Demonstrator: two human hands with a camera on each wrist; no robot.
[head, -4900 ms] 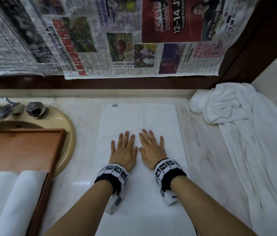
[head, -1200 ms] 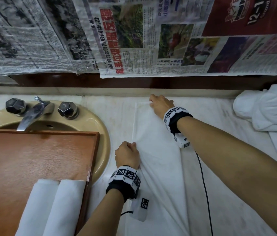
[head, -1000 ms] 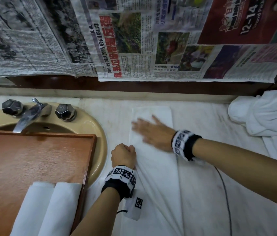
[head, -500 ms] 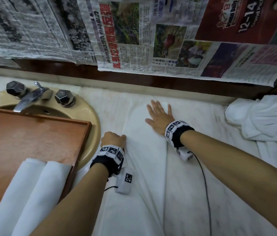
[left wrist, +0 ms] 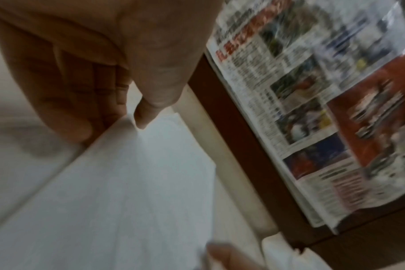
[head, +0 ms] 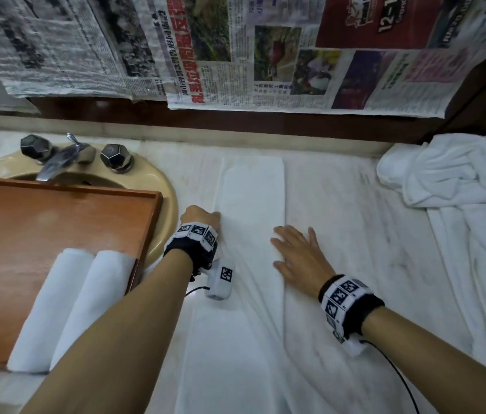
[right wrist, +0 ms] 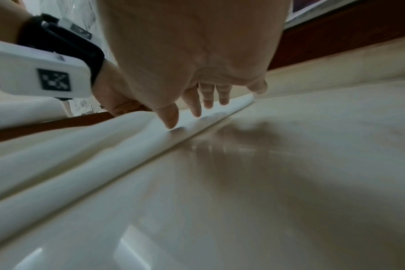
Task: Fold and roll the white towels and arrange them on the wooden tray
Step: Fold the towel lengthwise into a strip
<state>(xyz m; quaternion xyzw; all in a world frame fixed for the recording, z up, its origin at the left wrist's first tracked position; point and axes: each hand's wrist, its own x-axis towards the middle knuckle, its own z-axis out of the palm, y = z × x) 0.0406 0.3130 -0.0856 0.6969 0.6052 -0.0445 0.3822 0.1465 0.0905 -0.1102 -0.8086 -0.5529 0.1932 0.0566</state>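
Left hand pinches, right hand flattens long folded towel

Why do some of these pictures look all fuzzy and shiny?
Left wrist view: the newspaper is smeared with motion blur. Right wrist view: bright glare patches and the right hand mirrored on the glossy countertop. Head view: dim and mostly sharp, the wide lens bending its edges.
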